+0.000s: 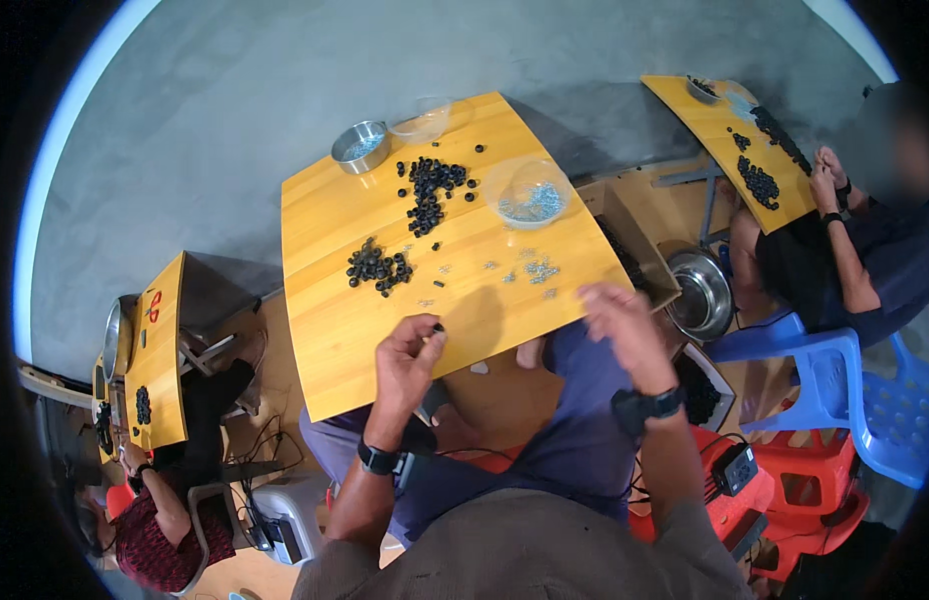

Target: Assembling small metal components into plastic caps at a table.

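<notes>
My left hand (407,362) is closed in a pinch over the near edge of the wooden table (330,350), with a small black round part (439,328) between thumb and fingertip. Near the table's right front corner is my right hand (625,325); motion smears its fingers, so whether it holds anything cannot be told. Ahead of the left hand lies a pile of black ring-like parts (379,268). A larger pile of black parts (428,190) spreads behind it. Small silvery metal pieces (541,270) are scattered ahead of the right hand.
A clear plastic bowl (502,188) of bluish metal pieces stands at the back right, a steel bowl (349,153) at the back left. A cardboard box (653,262) sits beside the table. Co-workers' tables (730,115) flank mine. Blue (820,370) and red stools (807,470) stand right.
</notes>
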Available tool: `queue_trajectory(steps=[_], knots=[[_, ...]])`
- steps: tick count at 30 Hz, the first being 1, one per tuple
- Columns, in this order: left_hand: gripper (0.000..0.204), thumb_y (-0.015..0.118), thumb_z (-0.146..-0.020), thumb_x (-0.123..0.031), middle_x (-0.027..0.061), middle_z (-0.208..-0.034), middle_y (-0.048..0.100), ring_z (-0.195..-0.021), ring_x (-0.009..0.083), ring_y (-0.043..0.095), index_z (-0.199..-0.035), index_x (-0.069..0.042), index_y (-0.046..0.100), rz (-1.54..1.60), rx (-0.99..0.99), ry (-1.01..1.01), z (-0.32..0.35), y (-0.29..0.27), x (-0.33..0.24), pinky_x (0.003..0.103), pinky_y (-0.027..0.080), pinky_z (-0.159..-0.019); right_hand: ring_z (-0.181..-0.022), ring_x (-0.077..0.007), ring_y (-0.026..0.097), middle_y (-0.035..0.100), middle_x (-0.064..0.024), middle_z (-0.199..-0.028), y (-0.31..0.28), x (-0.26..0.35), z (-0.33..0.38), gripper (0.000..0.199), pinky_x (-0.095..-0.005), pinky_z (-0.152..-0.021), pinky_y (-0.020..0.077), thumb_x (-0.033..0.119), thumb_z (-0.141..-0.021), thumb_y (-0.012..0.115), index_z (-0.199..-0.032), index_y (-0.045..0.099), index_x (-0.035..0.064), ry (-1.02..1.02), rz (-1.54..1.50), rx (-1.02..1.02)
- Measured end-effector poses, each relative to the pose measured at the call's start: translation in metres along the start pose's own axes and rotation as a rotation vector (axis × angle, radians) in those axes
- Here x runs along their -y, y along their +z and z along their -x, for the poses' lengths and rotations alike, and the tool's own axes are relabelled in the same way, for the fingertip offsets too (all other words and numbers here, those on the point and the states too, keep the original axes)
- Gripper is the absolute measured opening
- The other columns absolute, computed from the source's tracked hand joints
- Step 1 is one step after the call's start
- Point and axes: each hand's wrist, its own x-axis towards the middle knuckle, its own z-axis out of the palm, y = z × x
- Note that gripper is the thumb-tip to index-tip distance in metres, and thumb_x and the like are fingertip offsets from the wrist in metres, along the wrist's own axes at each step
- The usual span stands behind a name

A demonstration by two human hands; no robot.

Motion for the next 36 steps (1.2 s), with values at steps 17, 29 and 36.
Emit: queue_trajectory(steps=[17, 29, 36], knots=[[0.017, 0.073, -0.089, -0.004, -0.0053, -0.072, 0.057, -0.066, 0.0043, 0.05, -0.106, -0.001, 0.073, 0.038, 0.456, 0.066, 0.002, 0.08, -0.042, 0.021, 0.041, -0.059, -0.075, -0.0092, 0.052, 0.06, 0.0005, -0.088, 0.035, -0.045, 0.035, 0.021, -0.0245, -0.066, 0.0431, 0.019, -0.1, 0.061, -0.112, 0.066, 0.0031, 0.308, -0.73, 0.508], [0.027, 0.075, -0.079, -0.025, 0.0161, -0.087, 0.07, -0.08, 0.0329, 0.069, -0.1, -0.008, 0.078, -0.858, 0.119, 0.305, -0.176, 0.116, 0.004, 0.042, 0.055, -0.072, -0.076, -0.0113, 0.051, 0.056, -0.0012, -0.089, -0.001, -0.048, -0.001, 0.028, -0.0273, -0.067, 0.0445, 0.023, -0.1, 0.062, -0.113, 0.062, -0.0012, 0.024, -0.918, 0.497], [0.018, 0.071, -0.081, -0.024, 0.0172, -0.09, 0.071, -0.082, 0.0344, 0.069, -0.092, -0.013, 0.08, -0.88, 0.112, 0.345, -0.182, 0.133, 0.021, 0.044, 0.055, -0.074, -0.077, -0.0109, 0.051, 0.056, -0.0009, -0.088, -0.006, -0.047, 0.0, 0.028, -0.026, -0.068, 0.0436, 0.023, -0.099, 0.061, -0.116, 0.062, 0.0007, 0.042, -0.824, 0.501]])
